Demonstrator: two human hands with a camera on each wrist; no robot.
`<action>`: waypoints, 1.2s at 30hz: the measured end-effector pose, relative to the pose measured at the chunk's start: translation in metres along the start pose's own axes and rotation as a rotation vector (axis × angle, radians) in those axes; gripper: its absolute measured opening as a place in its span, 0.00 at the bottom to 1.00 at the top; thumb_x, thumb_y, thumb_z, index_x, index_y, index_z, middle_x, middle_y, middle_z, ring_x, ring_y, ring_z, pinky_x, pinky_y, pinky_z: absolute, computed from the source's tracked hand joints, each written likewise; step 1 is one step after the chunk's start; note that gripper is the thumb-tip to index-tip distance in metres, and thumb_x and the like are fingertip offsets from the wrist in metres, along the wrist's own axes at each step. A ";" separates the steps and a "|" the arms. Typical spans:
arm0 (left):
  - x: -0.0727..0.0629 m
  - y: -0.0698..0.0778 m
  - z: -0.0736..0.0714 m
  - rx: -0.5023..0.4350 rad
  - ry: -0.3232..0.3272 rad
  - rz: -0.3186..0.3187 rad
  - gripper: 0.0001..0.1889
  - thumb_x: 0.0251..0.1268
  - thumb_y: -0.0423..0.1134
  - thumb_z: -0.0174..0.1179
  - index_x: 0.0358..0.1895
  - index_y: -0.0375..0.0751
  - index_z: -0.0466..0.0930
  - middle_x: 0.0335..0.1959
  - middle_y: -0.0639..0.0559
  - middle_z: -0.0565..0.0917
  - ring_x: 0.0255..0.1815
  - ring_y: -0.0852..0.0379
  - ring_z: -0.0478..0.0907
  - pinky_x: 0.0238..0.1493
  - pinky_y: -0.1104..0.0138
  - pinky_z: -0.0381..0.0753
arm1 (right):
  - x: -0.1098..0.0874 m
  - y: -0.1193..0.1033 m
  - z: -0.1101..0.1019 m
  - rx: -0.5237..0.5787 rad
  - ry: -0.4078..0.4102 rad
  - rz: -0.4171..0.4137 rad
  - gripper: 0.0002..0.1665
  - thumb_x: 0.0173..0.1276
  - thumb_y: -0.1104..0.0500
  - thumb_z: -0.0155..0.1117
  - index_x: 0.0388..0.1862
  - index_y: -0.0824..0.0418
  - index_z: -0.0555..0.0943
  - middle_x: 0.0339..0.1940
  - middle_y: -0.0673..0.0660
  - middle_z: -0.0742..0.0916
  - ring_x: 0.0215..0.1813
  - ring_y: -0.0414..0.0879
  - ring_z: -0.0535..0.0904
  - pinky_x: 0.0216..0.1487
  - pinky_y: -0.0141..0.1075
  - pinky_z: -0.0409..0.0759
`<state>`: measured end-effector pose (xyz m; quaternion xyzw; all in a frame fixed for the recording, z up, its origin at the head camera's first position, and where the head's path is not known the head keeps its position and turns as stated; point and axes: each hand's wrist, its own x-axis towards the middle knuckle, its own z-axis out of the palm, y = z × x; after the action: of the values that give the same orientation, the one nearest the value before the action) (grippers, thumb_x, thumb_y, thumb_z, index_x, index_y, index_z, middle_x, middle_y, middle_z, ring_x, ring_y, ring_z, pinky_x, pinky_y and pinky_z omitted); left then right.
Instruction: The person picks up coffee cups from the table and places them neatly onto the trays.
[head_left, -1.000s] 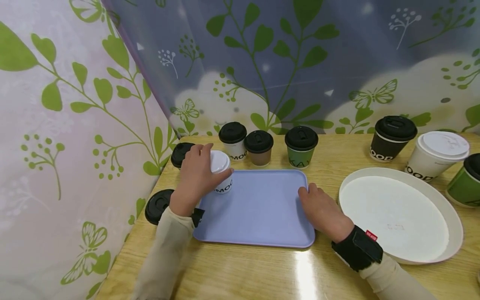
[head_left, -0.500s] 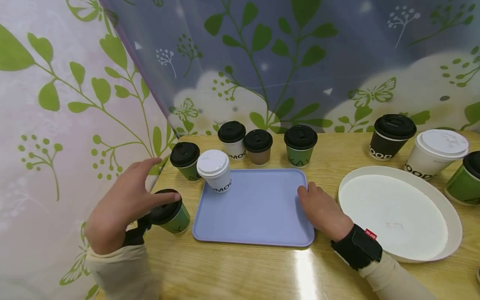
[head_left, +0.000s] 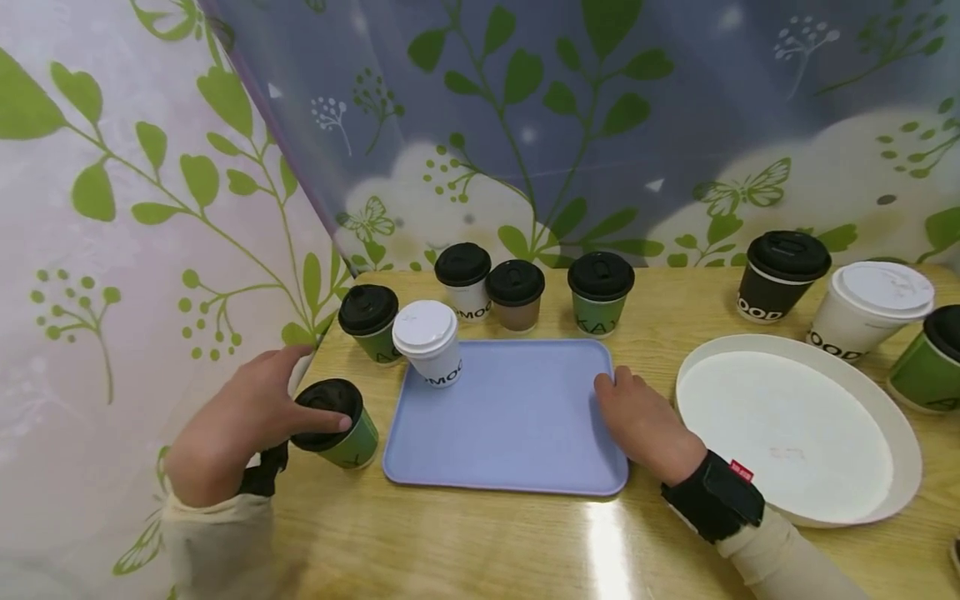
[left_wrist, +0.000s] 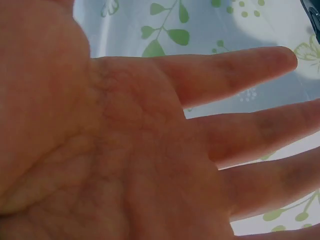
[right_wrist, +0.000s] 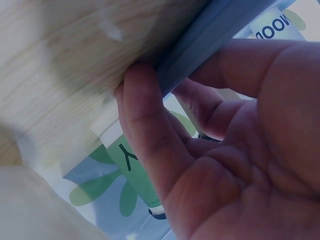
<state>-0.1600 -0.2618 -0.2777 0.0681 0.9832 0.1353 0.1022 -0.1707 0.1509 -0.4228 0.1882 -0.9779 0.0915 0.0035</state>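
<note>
My left hand point(head_left: 243, 417) is beside the front-left green paper cup point(head_left: 356, 443), its thumb reaching across the black lid. In the left wrist view the fingers point(left_wrist: 235, 75) are straight and spread, with nothing in the palm. A lilac rectangular tray point(head_left: 517, 417) lies on the table, and on its back-left corner stands a white paper cup point(head_left: 437, 362) with a white lid. My right hand point(head_left: 648, 425) grips the tray's right edge. The right wrist view has its fingers point(right_wrist: 150, 115) bent around the tray's rim point(right_wrist: 200, 47).
Behind the tray stand a white cup point(head_left: 468, 298), a brown cup point(head_left: 517, 312) and a green cup point(head_left: 600, 315), all black-lidded. Another green cup point(head_left: 381, 343) is at the back left. At right, a round white tray point(head_left: 909, 467) sits before several more lidded cups.
My left hand has let go of the white-lidded cup, leaving it on the tray, and moved left and toward me to the front-left green cup. The right hand has stayed on the tray's edge.
</note>
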 end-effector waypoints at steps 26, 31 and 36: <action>0.025 0.006 0.012 0.070 -0.198 -0.093 0.58 0.47 0.54 0.82 0.76 0.25 0.61 0.73 0.21 0.64 0.71 0.23 0.64 0.63 0.39 0.72 | 0.000 0.002 0.002 -0.013 0.028 -0.009 0.05 0.74 0.73 0.55 0.47 0.73 0.74 0.33 0.65 0.74 0.31 0.54 0.72 0.29 0.45 0.77; 0.027 0.005 0.013 0.076 -0.213 -0.116 0.59 0.45 0.54 0.83 0.76 0.25 0.61 0.72 0.21 0.65 0.70 0.23 0.65 0.62 0.39 0.73 | 0.000 0.002 0.001 -0.016 -0.001 -0.001 0.06 0.74 0.73 0.56 0.48 0.73 0.74 0.34 0.65 0.74 0.32 0.54 0.73 0.30 0.45 0.77; 0.027 0.006 0.013 0.064 -0.221 -0.139 0.58 0.45 0.53 0.83 0.76 0.26 0.61 0.71 0.20 0.65 0.69 0.24 0.66 0.61 0.40 0.74 | 0.001 0.001 0.000 -0.019 -0.018 0.003 0.07 0.74 0.73 0.57 0.49 0.73 0.74 0.35 0.65 0.75 0.32 0.53 0.73 0.31 0.44 0.77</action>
<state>-0.1831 -0.2481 -0.2935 0.0174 0.9721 0.0881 0.2166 -0.1717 0.1518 -0.4228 0.1873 -0.9790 0.0803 -0.0035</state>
